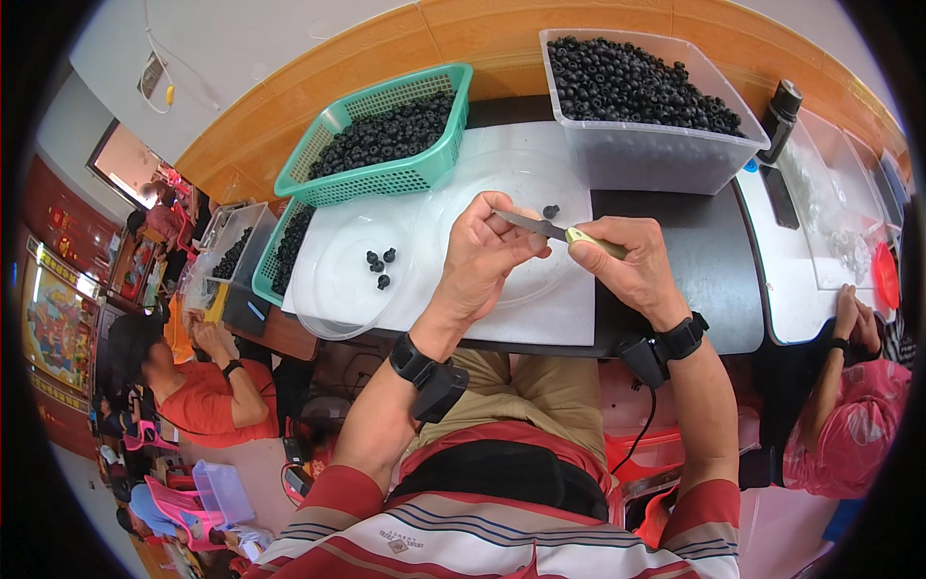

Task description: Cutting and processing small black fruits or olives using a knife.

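Observation:
My right hand (pixel 627 259) is closed around the pale yellow-green handle of a small knife (pixel 535 224), its grey blade pointing left toward my other hand. My left hand (pixel 485 249) is raised in front of me, thumb and fingers pinched together beside the blade tip. What it pinches, if anything, is hidden by the fingers. Under both hands lies a round clear plastic tray (pixel 521 280) with one small black ringed part (pixel 551 210) in it. To the left, another round clear tray (pixel 328 314) holds several black parts (pixel 383 282).
At the back stand a green basket (pixel 386 179) and a translucent bin (pixel 656 154), both filled with black parts. A phone (pixel 777 197) and a dark bottle (pixel 781 118) are on the right. Co-workers sit on the left, in an orange shirt (pixel 217 400), and on the right, in pink (pixel 849 425).

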`<state>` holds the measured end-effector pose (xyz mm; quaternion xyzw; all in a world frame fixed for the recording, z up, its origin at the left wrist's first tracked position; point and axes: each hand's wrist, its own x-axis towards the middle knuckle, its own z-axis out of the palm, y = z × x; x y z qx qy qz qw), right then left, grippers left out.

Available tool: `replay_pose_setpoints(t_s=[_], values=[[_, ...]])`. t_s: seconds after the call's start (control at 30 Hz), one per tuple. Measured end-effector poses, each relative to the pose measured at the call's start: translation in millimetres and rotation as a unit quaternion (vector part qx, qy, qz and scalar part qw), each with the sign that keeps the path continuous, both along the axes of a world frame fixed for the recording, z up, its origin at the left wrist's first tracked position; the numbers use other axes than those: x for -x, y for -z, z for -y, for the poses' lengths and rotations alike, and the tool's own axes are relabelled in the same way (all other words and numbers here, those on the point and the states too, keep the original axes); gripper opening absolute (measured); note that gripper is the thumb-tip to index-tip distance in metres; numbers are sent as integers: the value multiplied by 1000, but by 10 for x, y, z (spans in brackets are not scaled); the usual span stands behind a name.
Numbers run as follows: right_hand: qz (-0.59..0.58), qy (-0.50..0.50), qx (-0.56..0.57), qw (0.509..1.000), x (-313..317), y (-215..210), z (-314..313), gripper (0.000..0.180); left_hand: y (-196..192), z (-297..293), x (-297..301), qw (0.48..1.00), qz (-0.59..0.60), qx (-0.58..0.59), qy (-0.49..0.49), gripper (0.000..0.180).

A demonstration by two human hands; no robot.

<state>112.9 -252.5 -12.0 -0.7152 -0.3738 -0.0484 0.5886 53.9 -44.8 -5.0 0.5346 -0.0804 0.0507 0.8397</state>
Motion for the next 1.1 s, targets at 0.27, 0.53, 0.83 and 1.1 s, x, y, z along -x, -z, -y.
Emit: replay_pose_setpoints(t_s=[0.27,0.53,0.83,1.1], values=[[-37,47,-6,998,-73,70,41,30,-100,25,92,998,49,4,34,36],[-23,9,-37,999,-17,42,22,33,-38,-37,101,999,32,5,-5,36],[-1,-24,-1,1000,6,-19,39,35,-7,-37,129,1000,15,-4,2,24],[2,-22,-6,1000,14,-16,34,32,50,-16,144,997,-12,65,38,23]])
